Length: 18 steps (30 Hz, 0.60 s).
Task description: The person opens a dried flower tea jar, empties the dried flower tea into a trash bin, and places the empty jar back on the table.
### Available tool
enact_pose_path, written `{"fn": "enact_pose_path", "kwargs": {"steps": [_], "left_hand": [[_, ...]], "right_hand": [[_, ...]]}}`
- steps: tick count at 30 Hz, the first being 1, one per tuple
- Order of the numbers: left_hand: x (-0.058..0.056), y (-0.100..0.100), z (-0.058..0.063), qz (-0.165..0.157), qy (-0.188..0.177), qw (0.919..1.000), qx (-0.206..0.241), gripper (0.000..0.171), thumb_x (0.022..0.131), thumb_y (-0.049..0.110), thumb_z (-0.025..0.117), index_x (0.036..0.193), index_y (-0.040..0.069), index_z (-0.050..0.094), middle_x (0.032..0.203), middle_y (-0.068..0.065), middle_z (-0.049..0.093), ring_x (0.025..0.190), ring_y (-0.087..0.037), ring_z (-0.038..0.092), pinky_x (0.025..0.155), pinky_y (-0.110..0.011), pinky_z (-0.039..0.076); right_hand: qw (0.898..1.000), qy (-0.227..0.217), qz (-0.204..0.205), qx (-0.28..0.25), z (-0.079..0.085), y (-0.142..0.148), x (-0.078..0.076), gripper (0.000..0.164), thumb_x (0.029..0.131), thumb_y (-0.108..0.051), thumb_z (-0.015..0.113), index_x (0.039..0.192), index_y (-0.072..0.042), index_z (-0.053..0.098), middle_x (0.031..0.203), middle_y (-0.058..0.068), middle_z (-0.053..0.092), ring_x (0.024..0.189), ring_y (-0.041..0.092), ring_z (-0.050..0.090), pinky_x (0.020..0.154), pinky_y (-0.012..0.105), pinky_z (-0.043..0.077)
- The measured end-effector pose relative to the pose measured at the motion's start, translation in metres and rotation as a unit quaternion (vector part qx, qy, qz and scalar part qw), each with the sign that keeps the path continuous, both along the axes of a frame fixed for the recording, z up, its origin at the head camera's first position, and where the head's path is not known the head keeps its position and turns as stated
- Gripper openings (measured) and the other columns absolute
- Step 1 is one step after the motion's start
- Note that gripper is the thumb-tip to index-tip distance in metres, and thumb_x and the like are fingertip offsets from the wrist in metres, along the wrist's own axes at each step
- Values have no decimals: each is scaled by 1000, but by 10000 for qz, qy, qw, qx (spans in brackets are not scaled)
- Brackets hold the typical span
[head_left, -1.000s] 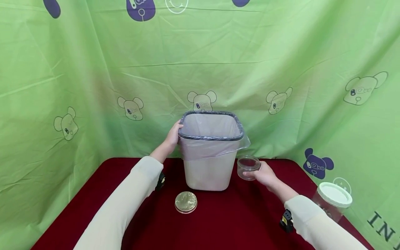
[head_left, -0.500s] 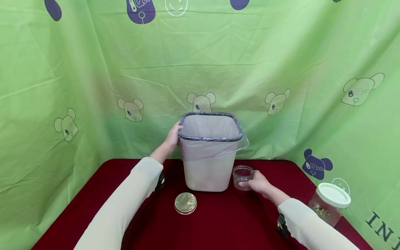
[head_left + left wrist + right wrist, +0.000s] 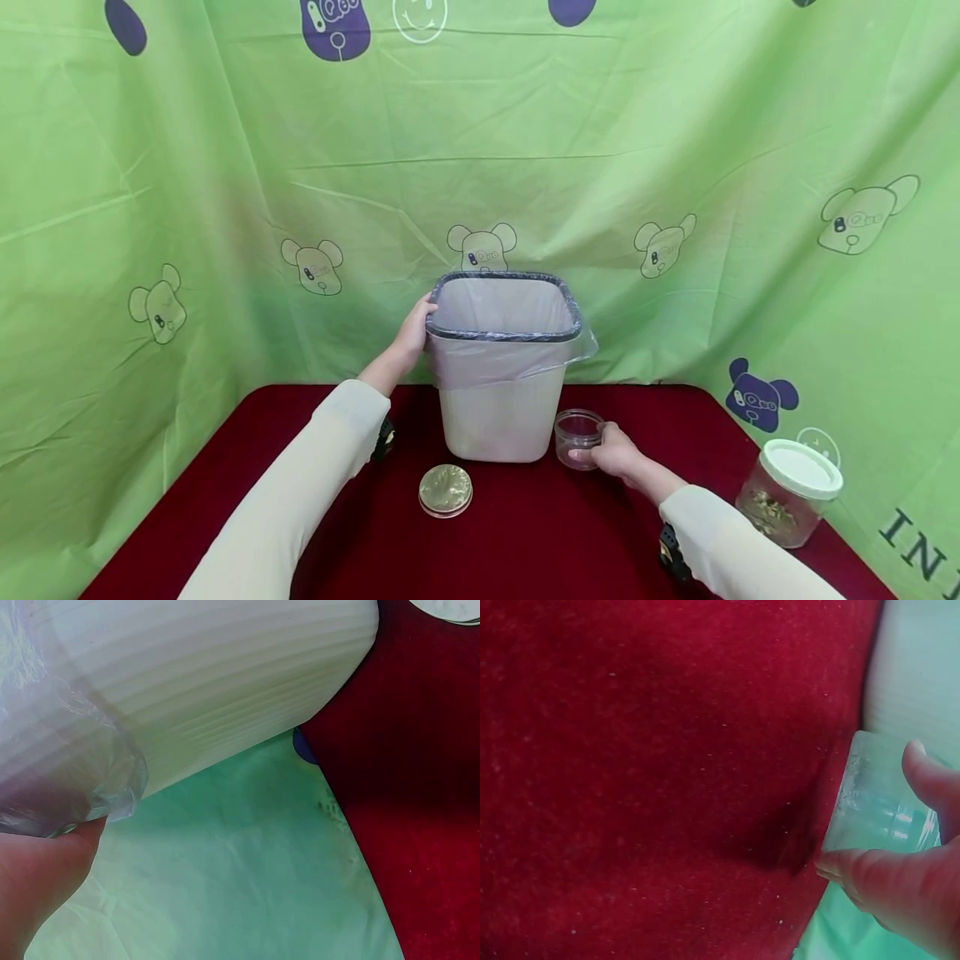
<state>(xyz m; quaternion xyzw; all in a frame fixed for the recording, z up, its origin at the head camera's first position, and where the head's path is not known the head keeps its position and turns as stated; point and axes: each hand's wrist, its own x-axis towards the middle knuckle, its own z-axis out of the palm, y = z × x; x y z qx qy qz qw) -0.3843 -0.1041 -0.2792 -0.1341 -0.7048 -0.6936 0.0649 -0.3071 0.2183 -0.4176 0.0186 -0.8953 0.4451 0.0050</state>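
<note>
Left of centre, the left hand held the bin by its rim, how firmly could not be told, with a gold lid at lower centre. Just right of centre, the clear jar had come down the frame to near the bin's foot, mouth upward, the right hand wrapping its side with thumb and fingers. Its placing on the table seemed nearly done, though unreleased; a white-lidded jar stood lower right.
</note>
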Motion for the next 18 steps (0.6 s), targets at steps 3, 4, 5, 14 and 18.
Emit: {"fn": "enact_pose_path", "kwargs": {"steps": [3, 4, 5, 14, 18], "left_hand": [[-1, 0, 0, -38, 30, 9999, 103, 52, 88, 18, 29, 138, 7, 26, 137, -13, 31, 121, -26, 31, 99, -36, 21], [-1, 1, 0, -29, 22, 9999, 121, 52, 88, 18, 29, 138, 7, 26, 137, -14, 32, 120, -26, 31, 99, -35, 22], [-1, 0, 0, -16, 12, 9999, 124, 52, 88, 19, 29, 138, 7, 26, 136, -14, 32, 120, -26, 31, 99, -35, 22], [-2, 1, 0, 61, -74, 9999, 56, 54, 87, 20, 30, 138, 6, 25, 137, -13, 31, 122, -25, 30, 99, -35, 21], [-1, 1, 0, 64, -84, 9999, 77, 54, 87, 20, 30, 139, 7, 25, 137, -13, 32, 121, -25, 30, 99, -35, 22]], "right_hand": [[10000, -5, -43, 37, -2, 1, 1, 77, 71, -19, 73, 117, 24, 28, 112, 38, 41, 107, 42, 41, 88, 46, 35], [10000, 3, -49, 9, -3, 1, 1, 77, 71, -19, 73, 117, 24, 28, 112, 38, 41, 107, 42, 41, 89, 46, 35], [10000, 7, -48, -16, -4, 2, 2, 78, 71, -20, 73, 117, 24, 28, 113, 38, 41, 107, 42, 41, 89, 46, 35], [9998, -32, -142, -113, -9, 4, 3, 82, 68, -20, 76, 119, 22, 28, 116, 37, 38, 109, 41, 39, 90, 46, 33], [9998, -85, -150, -98, -9, 5, 5, 81, 69, -19, 75, 120, 21, 28, 118, 37, 37, 109, 40, 38, 90, 46, 32]]}}
